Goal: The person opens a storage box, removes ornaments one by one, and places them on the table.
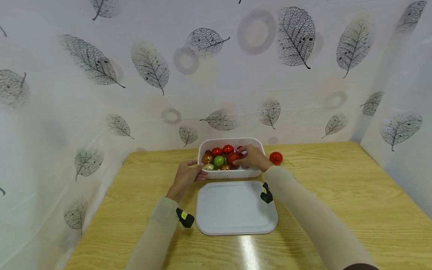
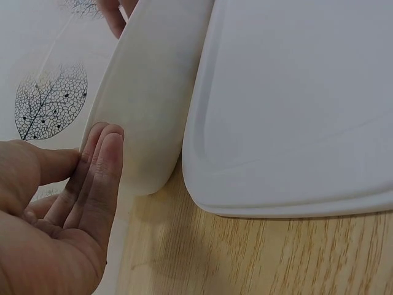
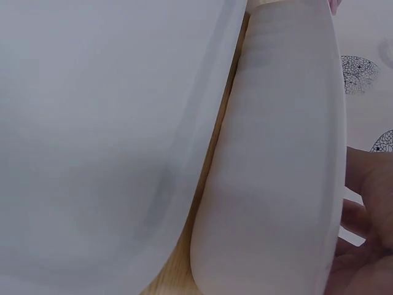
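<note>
A white plastic box [image 1: 233, 174] at the back of the table holds several shiny Christmas baubles: red, copper, gold and a green bauble [image 1: 219, 161]. My left hand [image 1: 186, 176] pinches its front left corner, thumb at the rim and fingers against the outer wall; the left wrist view shows this grip on the box wall [image 2: 147, 92]. Reaching in from the right, my right hand [image 1: 254, 156] has thumb and fingertips around a red bauble [image 1: 232, 158]. In the right wrist view, the box wall [image 3: 276, 153] hides the fingertips of the right hand [image 3: 368, 215].
A white lid [image 1: 236, 208] lies flat on the wooden table [image 1: 141, 225], just in front of the box. One red bauble [image 1: 276, 158] with a thin string sits on the table right of it. Behind hangs a leaf-patterned curtain [image 1: 219, 90].
</note>
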`<state>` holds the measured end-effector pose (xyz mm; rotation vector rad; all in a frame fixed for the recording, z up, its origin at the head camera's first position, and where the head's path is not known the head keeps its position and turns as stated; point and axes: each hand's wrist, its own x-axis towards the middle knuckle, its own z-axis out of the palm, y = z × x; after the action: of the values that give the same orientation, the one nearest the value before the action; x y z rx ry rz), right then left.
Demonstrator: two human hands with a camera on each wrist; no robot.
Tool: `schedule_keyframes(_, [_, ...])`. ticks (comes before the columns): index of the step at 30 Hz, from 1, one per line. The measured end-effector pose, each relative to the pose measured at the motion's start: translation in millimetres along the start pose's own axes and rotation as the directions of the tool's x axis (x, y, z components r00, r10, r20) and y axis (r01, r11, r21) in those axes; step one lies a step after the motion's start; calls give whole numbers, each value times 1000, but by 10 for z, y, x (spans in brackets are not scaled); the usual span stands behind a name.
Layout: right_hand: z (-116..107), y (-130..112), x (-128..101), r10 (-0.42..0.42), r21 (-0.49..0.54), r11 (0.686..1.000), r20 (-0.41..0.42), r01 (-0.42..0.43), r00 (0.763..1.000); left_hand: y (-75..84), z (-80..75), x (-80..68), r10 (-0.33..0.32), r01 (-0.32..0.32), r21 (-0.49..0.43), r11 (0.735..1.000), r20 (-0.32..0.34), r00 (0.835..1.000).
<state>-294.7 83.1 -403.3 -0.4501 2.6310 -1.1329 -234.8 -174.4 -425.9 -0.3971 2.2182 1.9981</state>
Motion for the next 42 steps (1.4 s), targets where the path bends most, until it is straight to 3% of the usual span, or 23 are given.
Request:
schedule_keyframes(15, [112,35,95,-5,-93,996,-87,-3,996,12,3,-6,6,-6,-5,1000,1,1000])
schedule_keyframes(26, [105,33,76,14,25,1000,-65,-13,998,17,5,-18,12,-11,-9,1000,4,1000])
schedule_keyframes(33, [24,-17,40,-27,-46,999,-76,23,997,15,8,-20,4,-5,-11,1000,-1,1000])
schedule_keyframes(42, [-103,-102,-13,-61,22,998,-55,62,997,31,9,-34,3,-3,7,1000,1,1000])
